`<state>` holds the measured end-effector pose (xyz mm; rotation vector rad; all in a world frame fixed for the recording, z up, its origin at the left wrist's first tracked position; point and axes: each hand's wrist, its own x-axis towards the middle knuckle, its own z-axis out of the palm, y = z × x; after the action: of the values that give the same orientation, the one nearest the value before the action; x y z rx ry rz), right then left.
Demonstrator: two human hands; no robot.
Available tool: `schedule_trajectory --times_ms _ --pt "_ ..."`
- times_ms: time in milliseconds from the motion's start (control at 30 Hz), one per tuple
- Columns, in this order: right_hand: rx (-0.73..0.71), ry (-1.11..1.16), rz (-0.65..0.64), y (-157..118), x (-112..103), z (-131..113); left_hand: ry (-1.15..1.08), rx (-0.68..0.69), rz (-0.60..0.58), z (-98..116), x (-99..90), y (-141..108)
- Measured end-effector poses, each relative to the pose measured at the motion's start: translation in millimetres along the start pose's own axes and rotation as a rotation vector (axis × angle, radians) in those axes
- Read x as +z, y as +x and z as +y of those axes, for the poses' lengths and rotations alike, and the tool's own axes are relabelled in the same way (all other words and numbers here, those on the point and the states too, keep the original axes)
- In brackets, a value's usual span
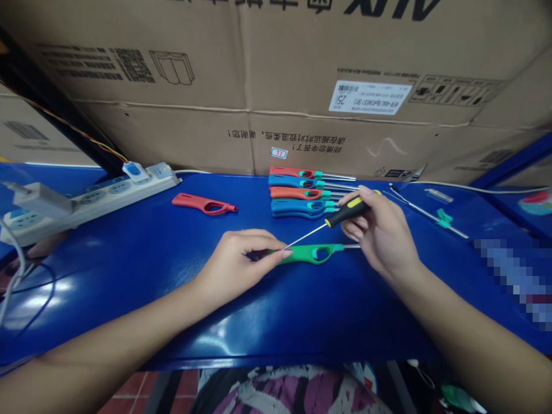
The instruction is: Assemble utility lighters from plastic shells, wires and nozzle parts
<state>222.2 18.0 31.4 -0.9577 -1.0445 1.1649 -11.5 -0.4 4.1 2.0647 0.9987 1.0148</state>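
Note:
My left hand (241, 261) pinches the rear end of a green lighter (304, 253) that lies on the blue table, its metal tube pointing right. My right hand (379, 227) is closed round the black and yellow handle of a screwdriver (348, 213). The screwdriver slants down to the left, and its tip is at the fingertips of my left hand, by the lighter's rear end. Just behind the green lighter, several red and blue lighters (297, 194) lie in a stack. A red lighter shell (202, 204) lies apart to the left.
A white power strip (116, 192) with plugs and cables runs along the left. A large cardboard box (194, 132) stands at the back. At the right lie a metal tube with a green piece (444, 218) and a clear part (439, 195). The table's front edge (259, 361) is near my lap.

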Motion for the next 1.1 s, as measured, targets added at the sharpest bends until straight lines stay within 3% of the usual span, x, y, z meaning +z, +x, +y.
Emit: schedule_trajectory --times_ms 133,233,333,400,633,733,867,1000,1100 --pt "-0.131 -0.126 -0.037 -0.3 -5.9 0.2 0.025 0.006 -0.072 -2.9 0.7 -1.5" --pt "-0.234 -0.21 -0.199 -1.1 -13.3 -3.1 0.023 0.008 -0.166 -3.9 2.0 -3.5" --pt "-0.171 -0.18 -0.396 -5.1 -15.5 -9.3 -0.013 -0.029 -0.226 -3.5 5.4 -5.0" --pt "-0.096 -0.143 -0.459 -9.5 -12.4 -12.3 -0.049 -0.064 -0.248 -3.2 8.7 -5.5" --pt "-0.226 -0.112 -0.263 -17.0 0.1 -6.7 -0.169 -0.132 -0.264 -2.8 14.8 -4.1" --pt "-0.257 -0.125 -0.291 -17.3 -1.8 -7.0 -0.228 -0.141 -0.275 -3.3 14.4 -3.2" --pt "-0.175 -0.131 -0.354 -20.6 -3.1 -10.8 -0.245 -0.133 -0.256 -4.1 14.7 -3.0" --pt "-0.232 -0.131 -0.292 -23.5 0.3 -8.5 -0.148 -0.037 -0.22 -6.0 13.2 -2.1" --pt "-0.328 -0.164 -0.24 -22.8 2.2 -5.5 0.097 0.079 -0.211 -9.7 6.8 0.2"
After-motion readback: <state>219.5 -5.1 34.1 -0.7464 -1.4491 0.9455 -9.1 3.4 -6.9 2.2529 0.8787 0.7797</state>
